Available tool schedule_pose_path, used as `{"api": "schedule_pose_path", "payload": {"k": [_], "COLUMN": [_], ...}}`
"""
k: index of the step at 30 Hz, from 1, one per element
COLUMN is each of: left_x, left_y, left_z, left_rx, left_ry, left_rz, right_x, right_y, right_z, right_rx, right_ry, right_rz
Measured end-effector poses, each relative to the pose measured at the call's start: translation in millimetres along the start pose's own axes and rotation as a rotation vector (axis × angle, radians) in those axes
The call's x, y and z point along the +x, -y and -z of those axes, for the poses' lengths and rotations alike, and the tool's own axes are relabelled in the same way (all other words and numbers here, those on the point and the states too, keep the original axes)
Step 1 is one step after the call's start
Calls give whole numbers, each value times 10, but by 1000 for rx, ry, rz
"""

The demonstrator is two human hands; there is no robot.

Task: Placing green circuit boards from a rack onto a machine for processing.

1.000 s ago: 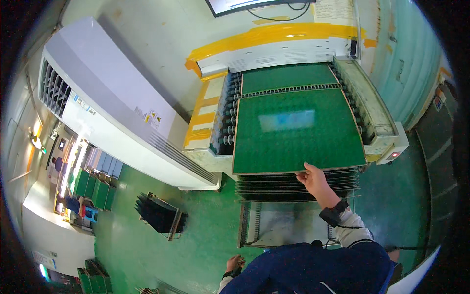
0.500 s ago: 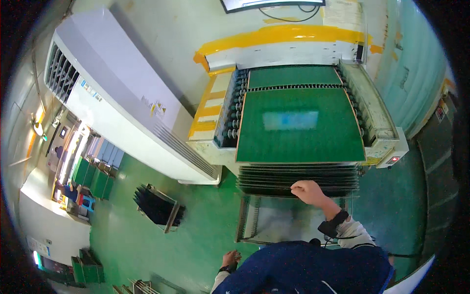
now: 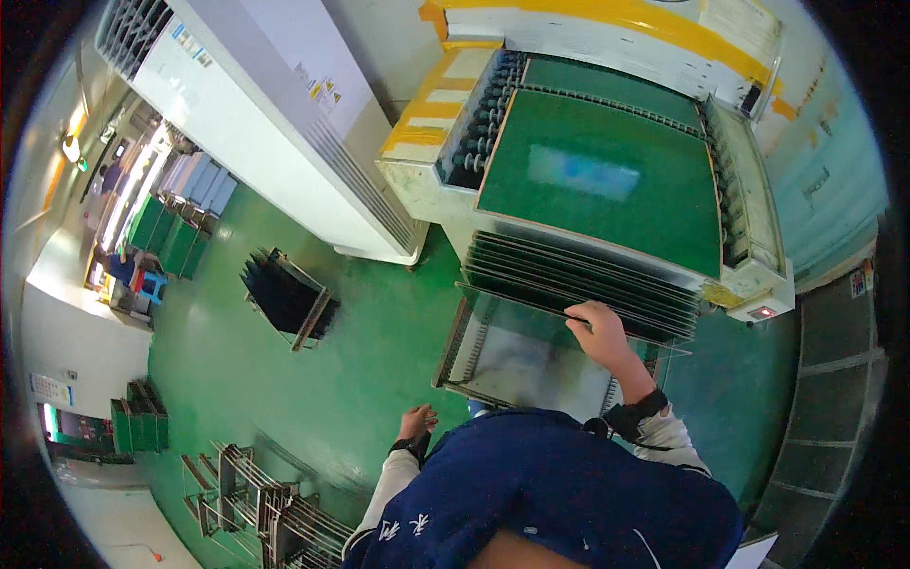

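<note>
My right hand [image 3: 605,337] is closed, thumb and fingers pinching the top edge of a thin, upright panel [image 3: 517,305] at the front of a row. Behind it, several dark thin panels [image 3: 578,275] stand close together in a metal rack [image 3: 453,346]. The pinched panel stands a little apart from the others, on the side nearer me. Low at my left side, my left hand [image 3: 417,423] hangs over the floor with loosely bent fingers and nothing in it. Beyond the row, a large green panel [image 3: 607,180] lies flat on a roller conveyor [image 3: 481,123].
A tall white air conditioner [image 3: 284,142] stands left of the conveyor. On the green floor are a rack of dark panels [image 3: 284,294] and several bare metal racks [image 3: 265,503] at lower left. A dark partition [image 3: 815,408] runs along the right.
My right hand has gone from above the row's front to pinching a panel's top edge, and that panel now stands apart from the row. The view has tilted and shifted downward.
</note>
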State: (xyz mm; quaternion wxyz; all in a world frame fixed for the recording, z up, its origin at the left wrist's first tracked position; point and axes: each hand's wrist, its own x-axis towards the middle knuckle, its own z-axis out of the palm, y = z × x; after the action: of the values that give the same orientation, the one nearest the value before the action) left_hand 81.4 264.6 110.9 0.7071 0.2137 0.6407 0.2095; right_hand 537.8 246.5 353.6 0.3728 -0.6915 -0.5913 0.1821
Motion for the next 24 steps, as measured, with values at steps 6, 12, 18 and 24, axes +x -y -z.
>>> {"api": "schedule_pose_path", "payload": {"k": [6, 12, 18, 24], "left_x": [-14, -78, -91, -161], "left_y": [58, -22, 12, -44], "left_z": [67, -28, 31, -9], "left_rx": [-10, 39, 21, -28], "left_ry": [-4, -19, -18, -27], "left_rz": [3, 3, -14, -38], "right_x": [-10, -47, -91, -130], "right_y": [36, 32, 108, 80], "right_z": [-73, -123, -258, -293], "right_rx": [-45, -160, -106, -194], "right_ry": [14, 22, 31, 132], "right_rz": [51, 148, 94, 93]}}
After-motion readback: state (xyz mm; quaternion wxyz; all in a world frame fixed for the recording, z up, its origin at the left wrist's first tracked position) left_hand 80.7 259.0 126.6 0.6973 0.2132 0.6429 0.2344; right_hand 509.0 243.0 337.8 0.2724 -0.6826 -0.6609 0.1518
